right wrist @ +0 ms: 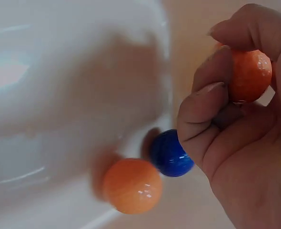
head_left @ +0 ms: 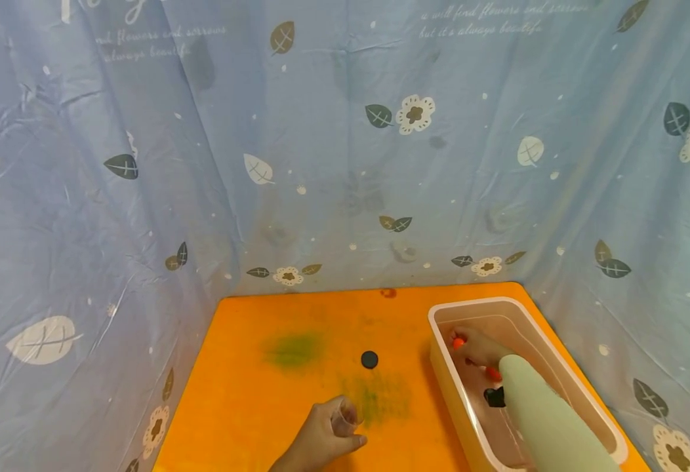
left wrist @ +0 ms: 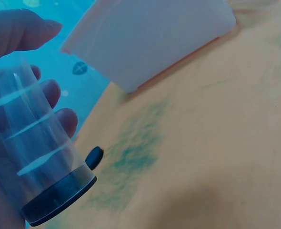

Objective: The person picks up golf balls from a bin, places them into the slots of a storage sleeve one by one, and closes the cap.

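Observation:
My left hand point(head_left: 328, 436) grips a small clear plastic jar point(left wrist: 33, 157) near the front of the orange table point(head_left: 250, 406); in the head view the jar point(head_left: 345, 418) shows between its fingers. The jar's black lid point(head_left: 370, 359) lies apart on the table, farther back. My right hand point(head_left: 475, 347) reaches into a white plastic bin point(head_left: 563, 367) and pinches an orange ball point(right wrist: 247, 76) between its fingertips. On the bin's floor lie a second orange ball point(right wrist: 132, 185) and a blue ball point(right wrist: 170, 153), just beside that hand.
Blue cloth with leaf and flower prints point(head_left: 345, 144) walls the table on three sides. Green smudges point(head_left: 298, 349) stain the tabletop near the lid. A black wrist camera point(head_left: 494, 396) sits on my right sleeve inside the bin.

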